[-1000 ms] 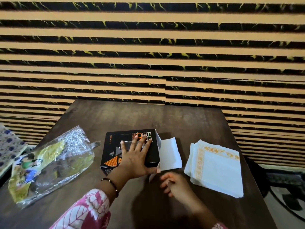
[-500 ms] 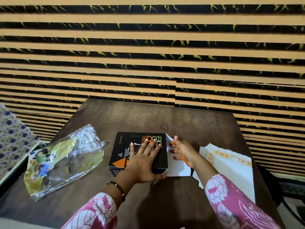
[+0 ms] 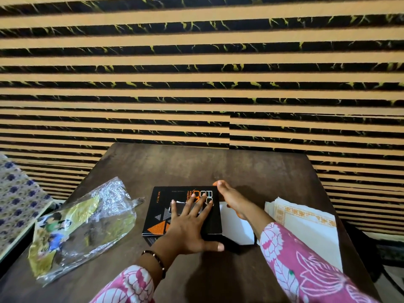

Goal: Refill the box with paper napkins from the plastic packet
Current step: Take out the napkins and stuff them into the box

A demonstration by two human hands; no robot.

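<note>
Striped wall panels are standing behind the wooden table [image 3: 251,169]. Left hand [image 3: 188,224] is pressing flat and spread on the black box [image 3: 161,206]; right hand [image 3: 231,199], fingers straight, is touching its open white flap [image 3: 235,226]. Napkins [image 3: 306,224] are waiting just beside; the flap may crease if pushed hard.

A black box [image 3: 175,206] (orange triangles and lettering printed on its top) is lying flat mid-table, its white end flap [image 3: 237,226] hanging open to the right. The stack of white, gold-bordered paper napkins [image 3: 306,228] is sitting further right. The crumpled plastic packet [image 3: 83,226] is lying well left.
</note>
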